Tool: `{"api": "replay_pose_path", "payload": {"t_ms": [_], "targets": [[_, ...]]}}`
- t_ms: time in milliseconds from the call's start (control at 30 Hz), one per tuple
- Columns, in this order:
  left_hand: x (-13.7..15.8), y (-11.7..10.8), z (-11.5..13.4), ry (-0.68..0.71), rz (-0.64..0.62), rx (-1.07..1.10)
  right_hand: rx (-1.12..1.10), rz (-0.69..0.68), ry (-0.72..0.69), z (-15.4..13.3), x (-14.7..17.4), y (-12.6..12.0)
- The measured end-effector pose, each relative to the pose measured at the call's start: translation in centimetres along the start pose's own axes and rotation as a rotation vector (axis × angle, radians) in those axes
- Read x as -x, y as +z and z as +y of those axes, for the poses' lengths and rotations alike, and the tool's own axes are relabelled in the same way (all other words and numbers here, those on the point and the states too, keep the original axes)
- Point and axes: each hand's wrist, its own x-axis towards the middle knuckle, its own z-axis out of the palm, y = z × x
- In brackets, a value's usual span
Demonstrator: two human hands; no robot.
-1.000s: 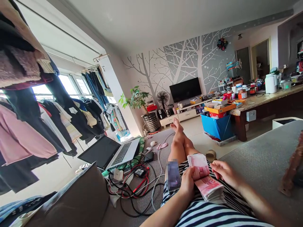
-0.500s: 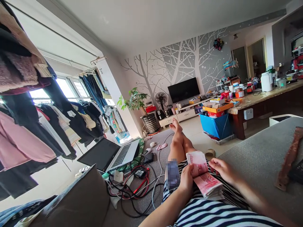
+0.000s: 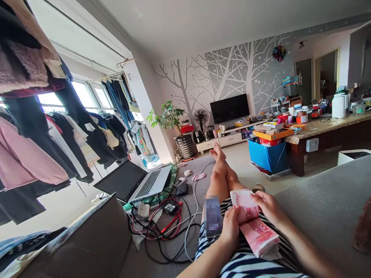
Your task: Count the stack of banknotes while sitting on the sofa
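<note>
A thick stack of red-pink banknotes [image 3: 259, 236] lies over my lap, its upper part bent up. My left hand [image 3: 231, 226] is closed around the stack's left side at the fold, thumb on top. My right hand [image 3: 268, 206] pinches the upper right edge of the raised notes, with thumb and fingertips on the paper. Some of its fingers are hidden behind the notes. A phone [image 3: 213, 218] rests on my thigh, left of my left hand, its screen partly blurred. Under the notes is striped black-and-white clothing [image 3: 243, 266].
On the sofa at left lie an open laptop [image 3: 153, 183], tangled cables [image 3: 174, 227] and a black adapter [image 3: 182, 189]. A grey cushion [image 3: 87, 239] stands nearer. A blue box [image 3: 266, 156] stands by the cluttered table [image 3: 313, 131]. Clothes [image 3: 34, 162] hang at left.
My right hand has moved to the notes' upper edge and now grips it; before, it was just right of them. The view has shifted slightly. My left hand keeps hold of the stack.
</note>
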Motion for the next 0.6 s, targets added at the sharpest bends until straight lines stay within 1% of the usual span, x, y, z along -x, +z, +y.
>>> {"api": "replay_pose_path", "payload": {"t_ms": [67,133,200,267,367,600], "targets": [[0.3,0.2,0.1,0.024,-0.062,0.014,-0.023,0.039,0.012,0.2,0.9,-0.3],[0.5,0.4,0.1,-0.003,-0.095,0.023,0.007,0.077,0.025,0.4,1.7,-0.8],[0.6,0.5,0.0,-0.030,-0.107,0.017,0.040,0.123,0.045,0.6,2.4,-1.2],[0.7,0.6,-0.1,-0.040,-0.084,0.007,0.051,0.161,0.059,0.7,2.7,-1.6],[1.0,0.8,-0.1,-0.029,-0.077,-0.015,0.079,0.182,0.069,0.6,3.1,-1.8],[1.3,1.3,0.5,-0.072,-0.135,-0.024,0.166,0.171,0.033,0.1,3.4,-1.6]]}}
